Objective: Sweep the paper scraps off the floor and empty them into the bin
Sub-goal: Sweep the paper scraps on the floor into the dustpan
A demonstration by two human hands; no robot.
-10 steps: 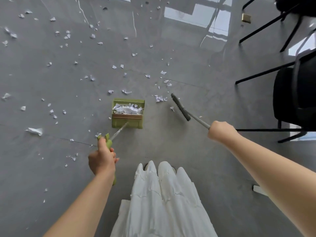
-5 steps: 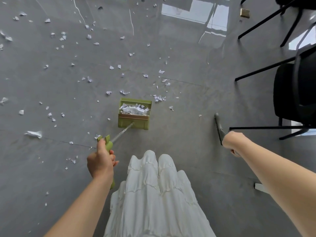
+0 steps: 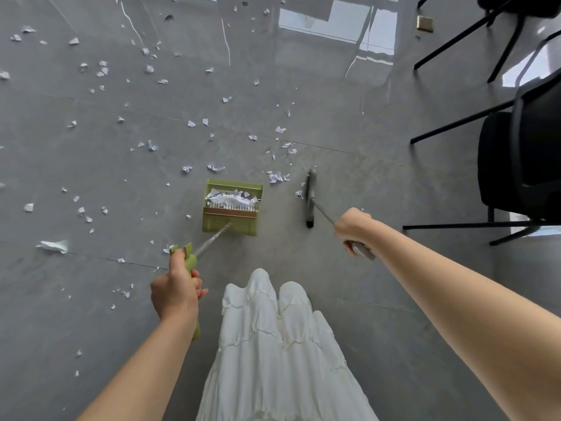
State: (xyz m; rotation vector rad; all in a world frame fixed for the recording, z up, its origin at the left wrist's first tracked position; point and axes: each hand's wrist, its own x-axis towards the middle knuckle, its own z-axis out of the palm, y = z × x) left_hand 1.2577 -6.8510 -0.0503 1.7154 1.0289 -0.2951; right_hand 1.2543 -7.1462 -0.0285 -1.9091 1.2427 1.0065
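Since half a second ago the broom [image 3: 310, 197] has been swung forward and set down right of the dustpan [image 3: 232, 207], beside a scrap cluster [image 3: 277, 177]. Its handle is gripped by the right hand [image 3: 352, 229]; the dustpan handle is gripped by the left hand [image 3: 176, 291]. Another sweep is judged imminent. Paper scraps [image 3: 103, 68] lie scattered on the floor [image 3: 394, 284]; some sit in the dustpan. No bin is visible. No legible writing is found.

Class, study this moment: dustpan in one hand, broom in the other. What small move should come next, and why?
Probably draw the broom head leftward, pushing the scrap cluster beside it toward the green dustpan. The right hand grips the broom; the left hand steadies the dustpan, which already holds paper.
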